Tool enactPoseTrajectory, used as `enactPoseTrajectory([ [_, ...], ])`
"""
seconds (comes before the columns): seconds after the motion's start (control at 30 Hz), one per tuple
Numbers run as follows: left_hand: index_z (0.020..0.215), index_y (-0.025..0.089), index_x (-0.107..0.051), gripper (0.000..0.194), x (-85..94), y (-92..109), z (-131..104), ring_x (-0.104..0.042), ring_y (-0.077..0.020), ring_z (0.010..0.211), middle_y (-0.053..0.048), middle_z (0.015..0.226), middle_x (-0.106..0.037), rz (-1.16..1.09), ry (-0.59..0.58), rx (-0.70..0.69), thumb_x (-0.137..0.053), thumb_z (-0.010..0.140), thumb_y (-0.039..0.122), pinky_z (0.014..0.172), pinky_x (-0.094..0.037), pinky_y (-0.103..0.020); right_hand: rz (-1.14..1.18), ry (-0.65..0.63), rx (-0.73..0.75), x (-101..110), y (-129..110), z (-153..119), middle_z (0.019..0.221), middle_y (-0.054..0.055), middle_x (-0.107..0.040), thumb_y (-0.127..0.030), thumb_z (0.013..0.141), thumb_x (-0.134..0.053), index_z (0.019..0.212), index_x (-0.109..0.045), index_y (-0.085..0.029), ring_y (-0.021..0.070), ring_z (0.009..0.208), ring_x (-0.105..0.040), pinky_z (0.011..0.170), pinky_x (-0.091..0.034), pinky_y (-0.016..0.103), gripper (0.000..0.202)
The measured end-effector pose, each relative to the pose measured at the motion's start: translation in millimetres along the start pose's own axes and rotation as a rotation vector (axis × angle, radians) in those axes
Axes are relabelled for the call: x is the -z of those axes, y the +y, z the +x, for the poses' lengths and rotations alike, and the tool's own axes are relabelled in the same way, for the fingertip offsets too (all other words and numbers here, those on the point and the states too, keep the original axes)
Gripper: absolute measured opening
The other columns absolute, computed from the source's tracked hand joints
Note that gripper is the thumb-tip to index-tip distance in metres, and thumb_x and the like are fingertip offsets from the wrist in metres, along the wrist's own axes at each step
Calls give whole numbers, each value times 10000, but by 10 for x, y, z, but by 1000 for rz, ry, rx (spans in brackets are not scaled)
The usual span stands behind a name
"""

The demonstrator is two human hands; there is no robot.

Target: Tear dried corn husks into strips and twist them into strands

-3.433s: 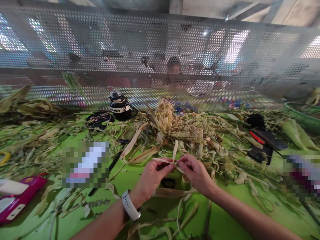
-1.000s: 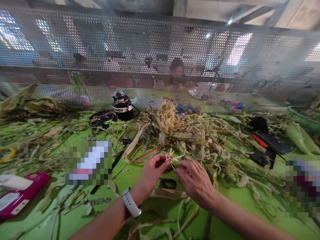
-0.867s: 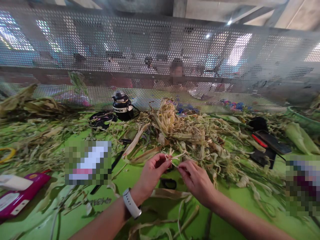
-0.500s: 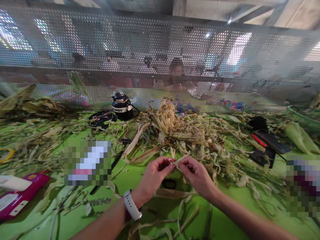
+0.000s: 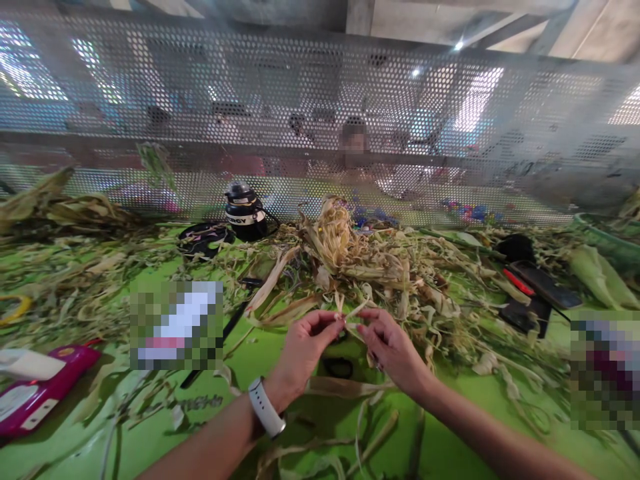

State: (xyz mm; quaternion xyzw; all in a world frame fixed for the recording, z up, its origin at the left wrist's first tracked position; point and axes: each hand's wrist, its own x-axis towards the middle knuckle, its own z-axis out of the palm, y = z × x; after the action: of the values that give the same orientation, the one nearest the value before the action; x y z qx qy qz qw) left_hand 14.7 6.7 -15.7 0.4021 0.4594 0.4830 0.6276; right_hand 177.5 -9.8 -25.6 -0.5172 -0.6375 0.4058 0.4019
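My left hand (image 5: 310, 343), with a white watch on its wrist, pinches thin pale strips of dried corn husk (image 5: 339, 305) between thumb and fingertips. Short strip ends fan out above the pinch. Just to the right, my right hand (image 5: 393, 347) has its fingers curled at another loose end of the husk strip (image 5: 357, 309); its exact grip is partly hidden. Below the hands, a dark ring-shaped object (image 5: 339, 367) and a wide husk piece (image 5: 345, 387) lie on the green table (image 5: 300, 423). Behind them stands a bundled heap of dry husk (image 5: 333, 233).
A black jar-like bottle (image 5: 245, 212) stands by the perforated metal screen (image 5: 280, 87), with people seen behind it. At left are a magenta device (image 5: 55, 383) and yellow tape roll (image 5: 15, 310). Dark phone-like objects (image 5: 543, 283) lie right. Husk scraps cover much of the table.
My right hand's fingertips have drawn slightly right, away from my left fingertips, and its fingers have shifted. The husk strips spread more visibly between the hands. My left hand keeps its pinch.
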Motion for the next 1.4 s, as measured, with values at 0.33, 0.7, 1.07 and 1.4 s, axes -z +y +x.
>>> enactPoseTrajectory([
  [0.33,784,149,-708,219,30,-28,22,-594,-156,700,-46,767,-706,141,-22,-97,-724,637,310,687,-463,-266,-875,67,716,68,-115,-123,835,70,-601,-156,911,-418,928,-604,-173,189,786,-547,716,-448,316,187],
  [0.7,817,149,-679,245,-4,32,-100,-564,-124,683,-16,739,-668,126,-293,-4,-723,665,336,649,-437,-226,-364,83,235,61,-108,-55,700,1,-571,-274,930,-388,860,-499,-196,119,596,-522,552,-406,216,153],
  [1.07,722,134,-691,286,43,13,12,-592,-108,637,-20,700,-681,-145,-138,178,-832,513,270,657,-448,-221,66,150,169,70,-110,-14,789,28,-615,-324,798,-622,977,-573,-178,137,682,-589,607,-488,241,236],
  [1.4,705,131,-681,268,26,-40,-3,-545,-95,601,-8,670,-658,-65,-201,147,-813,543,298,593,-404,-203,157,-39,220,84,-125,-4,881,55,-620,-346,774,-655,797,-709,-220,138,695,-593,576,-515,258,139],
])
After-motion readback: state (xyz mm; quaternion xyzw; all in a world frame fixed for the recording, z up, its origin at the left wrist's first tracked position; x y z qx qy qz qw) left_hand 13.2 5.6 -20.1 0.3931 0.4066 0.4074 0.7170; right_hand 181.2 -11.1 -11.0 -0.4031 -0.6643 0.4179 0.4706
